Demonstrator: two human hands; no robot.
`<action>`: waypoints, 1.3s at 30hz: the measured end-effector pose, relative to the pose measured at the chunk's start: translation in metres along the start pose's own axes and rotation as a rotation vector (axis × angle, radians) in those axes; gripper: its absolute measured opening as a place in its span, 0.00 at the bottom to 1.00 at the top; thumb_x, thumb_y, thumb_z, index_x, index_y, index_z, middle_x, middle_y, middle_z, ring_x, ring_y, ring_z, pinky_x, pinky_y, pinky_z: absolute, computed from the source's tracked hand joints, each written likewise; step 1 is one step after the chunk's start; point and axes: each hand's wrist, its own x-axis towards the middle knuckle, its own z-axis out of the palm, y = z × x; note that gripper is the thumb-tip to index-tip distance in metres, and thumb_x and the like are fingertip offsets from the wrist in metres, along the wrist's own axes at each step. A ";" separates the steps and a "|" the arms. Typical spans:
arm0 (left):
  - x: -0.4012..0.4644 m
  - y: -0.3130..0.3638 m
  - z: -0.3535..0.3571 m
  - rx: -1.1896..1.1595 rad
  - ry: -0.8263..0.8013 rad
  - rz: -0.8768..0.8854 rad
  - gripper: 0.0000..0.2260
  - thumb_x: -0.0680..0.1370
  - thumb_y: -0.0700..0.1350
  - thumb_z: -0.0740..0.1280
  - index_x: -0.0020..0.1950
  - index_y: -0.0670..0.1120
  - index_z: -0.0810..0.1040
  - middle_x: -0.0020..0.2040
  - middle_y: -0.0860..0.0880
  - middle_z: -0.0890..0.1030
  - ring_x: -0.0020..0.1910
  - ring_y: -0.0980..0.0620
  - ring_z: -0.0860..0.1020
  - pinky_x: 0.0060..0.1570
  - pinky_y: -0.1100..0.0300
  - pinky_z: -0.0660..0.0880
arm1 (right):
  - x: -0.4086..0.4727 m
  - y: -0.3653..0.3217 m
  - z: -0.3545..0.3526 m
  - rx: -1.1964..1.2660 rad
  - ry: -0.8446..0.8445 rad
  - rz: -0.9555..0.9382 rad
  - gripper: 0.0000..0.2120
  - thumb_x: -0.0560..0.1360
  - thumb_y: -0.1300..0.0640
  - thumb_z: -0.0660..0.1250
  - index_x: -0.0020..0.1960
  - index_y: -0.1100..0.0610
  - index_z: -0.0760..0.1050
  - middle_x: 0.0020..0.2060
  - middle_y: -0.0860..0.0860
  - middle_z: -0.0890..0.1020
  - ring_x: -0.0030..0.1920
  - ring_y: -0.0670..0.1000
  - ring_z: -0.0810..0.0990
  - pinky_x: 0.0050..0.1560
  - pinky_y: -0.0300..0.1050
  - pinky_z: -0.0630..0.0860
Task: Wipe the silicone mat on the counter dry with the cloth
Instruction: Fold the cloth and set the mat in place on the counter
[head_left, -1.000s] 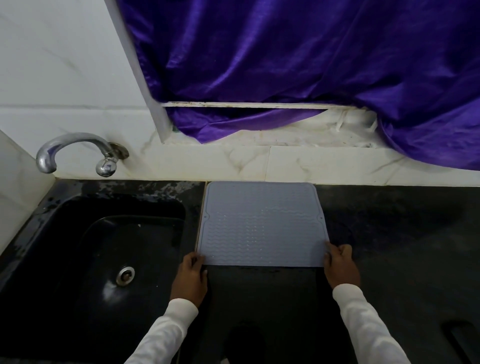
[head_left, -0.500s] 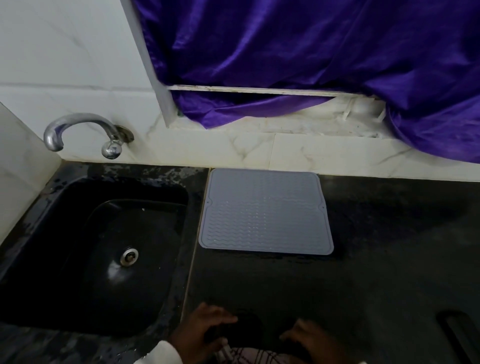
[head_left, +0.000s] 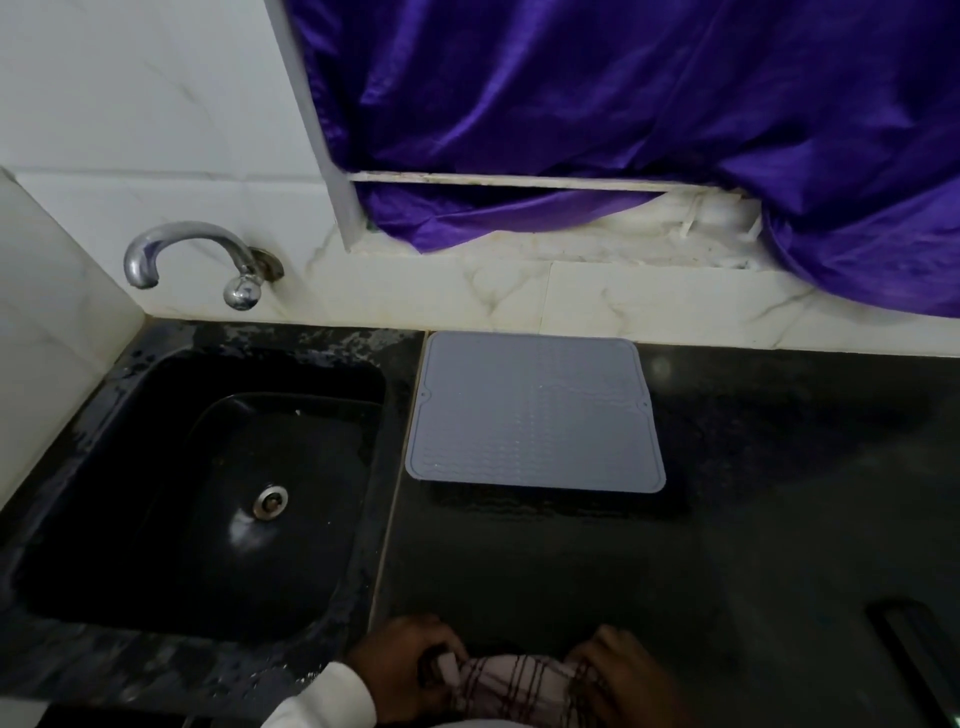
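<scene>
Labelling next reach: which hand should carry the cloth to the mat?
Probably right. Both hands grip the cloth at the near counter edge; the right hand sits roughly below the mat, while the left hand is nearer the sink.

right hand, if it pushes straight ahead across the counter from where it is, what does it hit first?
Probably the mat. The right hand grips the cloth at the near edge; bare counter lies between. Exact heading is unclear.
</scene>
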 end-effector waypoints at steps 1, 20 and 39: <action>0.001 0.005 -0.002 -0.011 0.075 -0.032 0.13 0.68 0.53 0.71 0.51 0.64 0.78 0.50 0.59 0.80 0.51 0.64 0.78 0.55 0.63 0.74 | 0.000 -0.002 0.000 0.008 0.019 -0.016 0.14 0.71 0.36 0.55 0.52 0.36 0.74 0.49 0.41 0.75 0.49 0.40 0.76 0.47 0.30 0.72; -0.009 0.042 0.032 0.208 0.417 -0.093 0.26 0.72 0.63 0.67 0.67 0.55 0.75 0.66 0.53 0.74 0.62 0.47 0.73 0.57 0.48 0.73 | 0.006 -0.013 0.001 -0.228 0.070 -0.071 0.30 0.72 0.46 0.66 0.73 0.44 0.64 0.63 0.50 0.72 0.63 0.54 0.69 0.58 0.54 0.69; 0.001 0.043 0.051 0.347 0.377 -0.073 0.25 0.68 0.50 0.73 0.65 0.52 0.77 0.62 0.48 0.77 0.58 0.42 0.72 0.52 0.46 0.74 | 0.000 -0.032 0.034 -0.182 0.203 0.023 0.25 0.73 0.45 0.69 0.67 0.52 0.73 0.67 0.58 0.69 0.64 0.61 0.68 0.58 0.57 0.72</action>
